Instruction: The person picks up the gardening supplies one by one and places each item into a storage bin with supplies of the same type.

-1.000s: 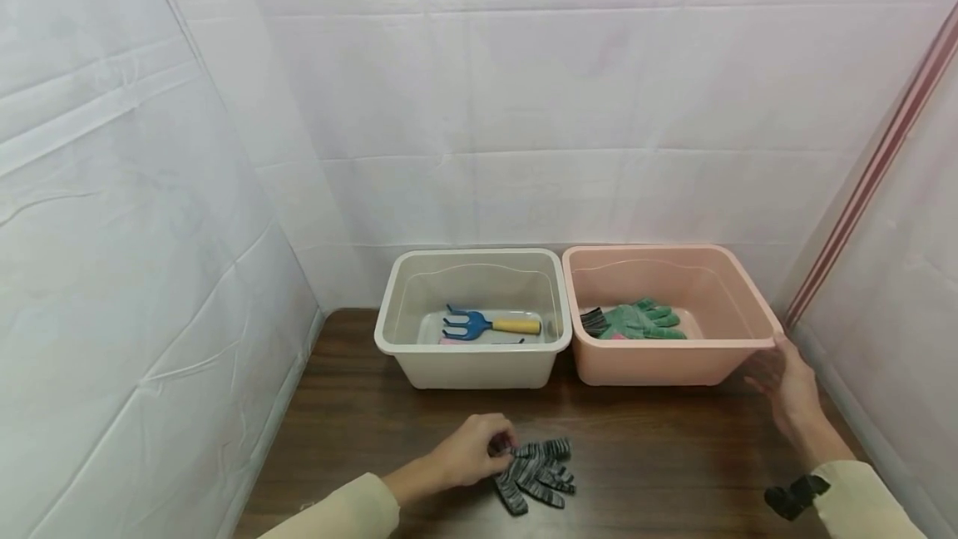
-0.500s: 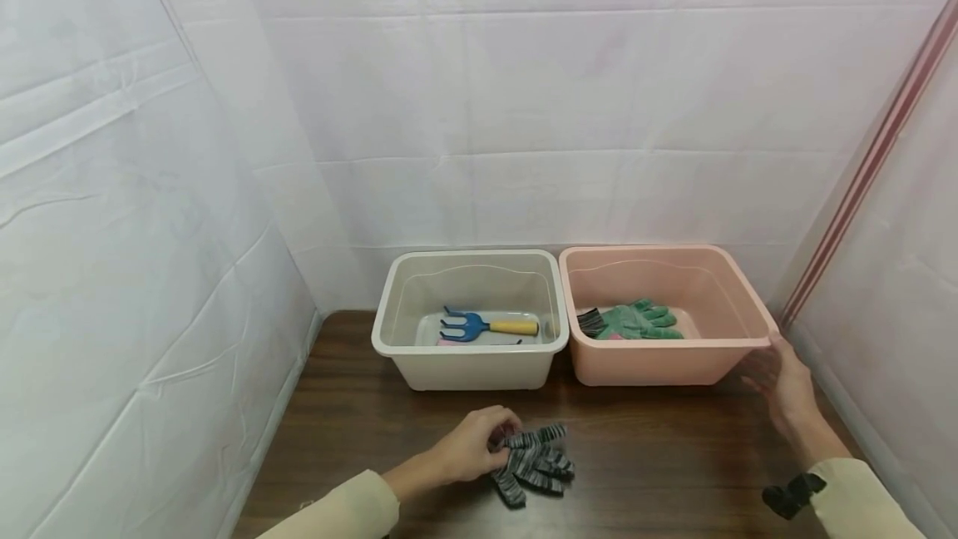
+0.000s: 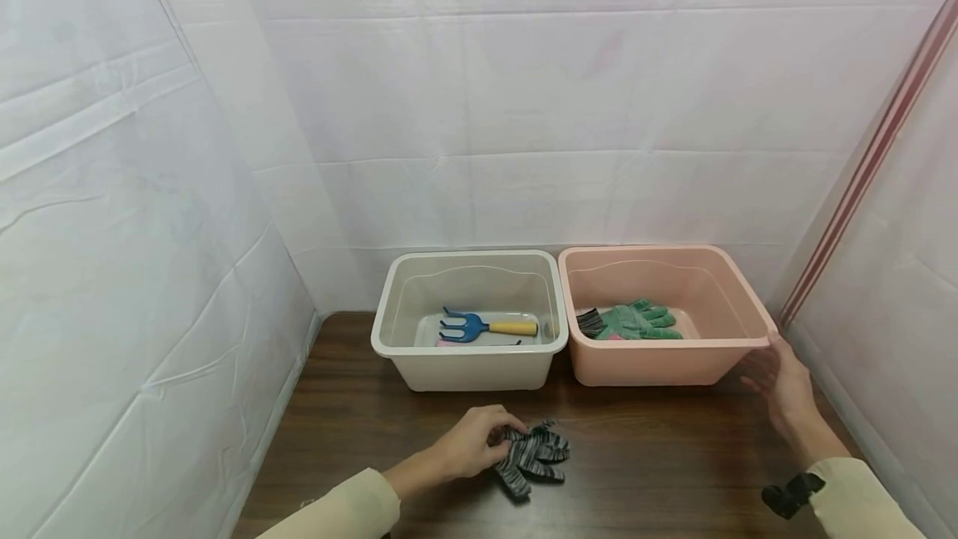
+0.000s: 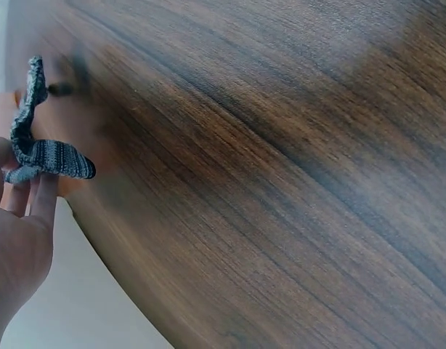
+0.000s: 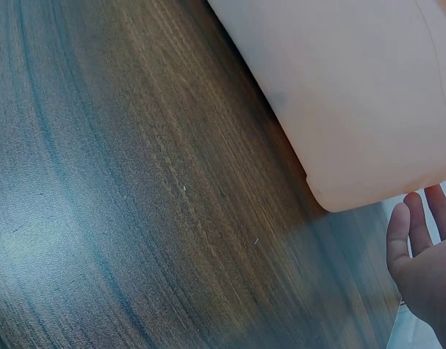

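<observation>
My left hand [image 3: 473, 444] pinches the edge of a grey-and-black striped knit glove [image 3: 537, 457] above the front of the table. In the left wrist view, the glove [image 4: 57, 155] hangs from the fingertips, with one finger of it sticking out. At the right, my right hand [image 3: 789, 385] rests against the near right corner of a pink plastic tub [image 3: 651, 363]. The right wrist view has its fingers [image 5: 419, 225], fairly straight, at the tub's wall [image 5: 354, 109]. Inside the pink tub lies a green glove [image 3: 636, 321] with a striped cuff.
Left of the pink tub, almost touching it, stands a cream tub [image 3: 470, 368]. It contains a blue hand rake [image 3: 466, 327] with a yellow handle and something pink, mostly hidden by the rim. White sheeting [image 3: 464, 106] encloses the dark wooden table [image 3: 337, 414] at the back and sides.
The striped glove has shifted and bunched closer to my left hand, its upper part folding over. My right hand stays at the pink tub.
</observation>
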`<state>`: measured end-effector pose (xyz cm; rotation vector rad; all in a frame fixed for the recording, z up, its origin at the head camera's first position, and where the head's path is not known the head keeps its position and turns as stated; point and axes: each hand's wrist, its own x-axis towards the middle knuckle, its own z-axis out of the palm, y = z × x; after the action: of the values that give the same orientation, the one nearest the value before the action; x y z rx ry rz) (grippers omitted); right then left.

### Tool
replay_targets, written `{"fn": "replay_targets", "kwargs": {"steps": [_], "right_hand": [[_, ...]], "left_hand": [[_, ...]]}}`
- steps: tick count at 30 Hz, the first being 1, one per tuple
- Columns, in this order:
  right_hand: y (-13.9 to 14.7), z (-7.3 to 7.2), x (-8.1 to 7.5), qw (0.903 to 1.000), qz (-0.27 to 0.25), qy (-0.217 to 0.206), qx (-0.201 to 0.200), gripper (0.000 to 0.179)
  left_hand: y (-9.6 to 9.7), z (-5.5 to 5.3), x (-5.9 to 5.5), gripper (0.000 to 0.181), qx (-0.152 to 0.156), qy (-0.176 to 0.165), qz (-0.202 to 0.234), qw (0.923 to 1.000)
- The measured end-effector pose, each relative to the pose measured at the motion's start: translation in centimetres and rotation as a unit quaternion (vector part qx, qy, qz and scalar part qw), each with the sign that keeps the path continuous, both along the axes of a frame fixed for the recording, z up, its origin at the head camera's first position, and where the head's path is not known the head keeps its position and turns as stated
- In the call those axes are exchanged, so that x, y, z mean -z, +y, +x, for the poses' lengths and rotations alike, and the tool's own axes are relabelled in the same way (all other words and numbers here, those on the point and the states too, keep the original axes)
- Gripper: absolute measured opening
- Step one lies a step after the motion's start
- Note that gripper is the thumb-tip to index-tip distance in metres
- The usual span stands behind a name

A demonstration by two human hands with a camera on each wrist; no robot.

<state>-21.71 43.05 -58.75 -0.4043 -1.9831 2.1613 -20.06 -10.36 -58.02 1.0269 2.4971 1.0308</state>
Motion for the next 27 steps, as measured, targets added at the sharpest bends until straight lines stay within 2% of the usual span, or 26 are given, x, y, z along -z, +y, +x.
{"fn": "replay_targets", "kwargs": {"steps": [6,10,16,19,27], "right_hand": [[-0.1,-0.2,-0.1,0.9999,0.005,-0.009,0.012,0.054],[-0.2,-0.2,-0.1,0.9998,0.0,-0.011,0.018,0.053],[-0.2,-0.1,-0.1,0.9999,-0.008,-0.009,0.013,0.051],[-0.2,0.0,0.0,0.9998,-0.018,-0.006,0.011,0.05],[-0.2,0.0,0.0,0.9997,-0.02,-0.007,0.011,0.046]], "left_hand": [[0.2,-0.3,-0.4,0.025,-0.021,-0.008,0.006,0.9997],[0.3,-0.4,-0.4,0.026,-0.03,-0.008,0.009,0.9995],[0.7,0.0,0.4,0.034,-0.014,0.001,0.006,0.9999],[0.8,0.2,0.7,0.037,-0.003,-0.007,-0.009,0.9999],[0.7,0.2,1.2,0.04,0.002,-0.02,-0.048,0.9987]]}}
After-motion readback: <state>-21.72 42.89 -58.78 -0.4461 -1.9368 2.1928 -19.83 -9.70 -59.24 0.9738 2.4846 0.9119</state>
